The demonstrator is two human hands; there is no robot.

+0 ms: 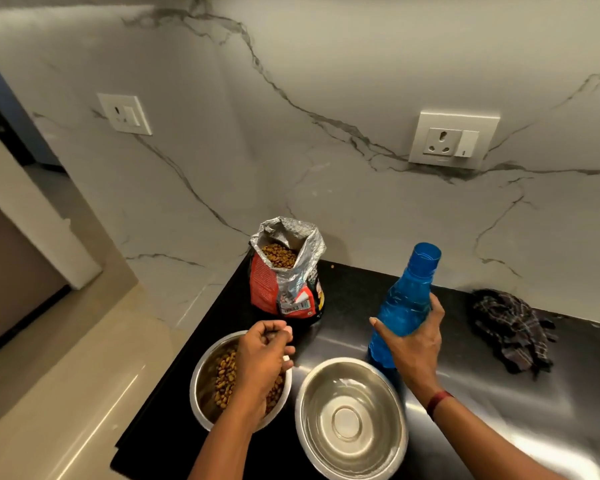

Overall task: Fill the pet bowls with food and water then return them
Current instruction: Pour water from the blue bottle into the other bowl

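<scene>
The empty round steel bowl (350, 415) sits nearest, just beside the kibble-filled steel bowl (201, 368) under the left hand (262, 362), fingers curled, contents unclear. Beyond, the right hand (414, 341) wraps the blue plastic bottle (406, 303); a hasty tilt could splash the kibble (224, 379).

Site: home kitchen, corner of a worktop.

Evidence, as seen in front of me:
- Black stone counter (343, 289) runs from centre frame to the lower right. Its right part is a shiny steel surface (499, 393).
- Behind it is a white wall (361, 64) of grey-veined, marble-look slab.
- Two white socket plates are set in that wall, one at upper left (124, 114) and one right of centre (453, 140).
- On the counter stand an opened bag (267, 289) of kibble (279, 256), two steel bowls (196, 382) (326, 393) and a blue water bottle (404, 299). A crumpled checked cloth (513, 327) lies at right.
- Glossy beige floor tiles (84, 358) show at lower left.
</scene>
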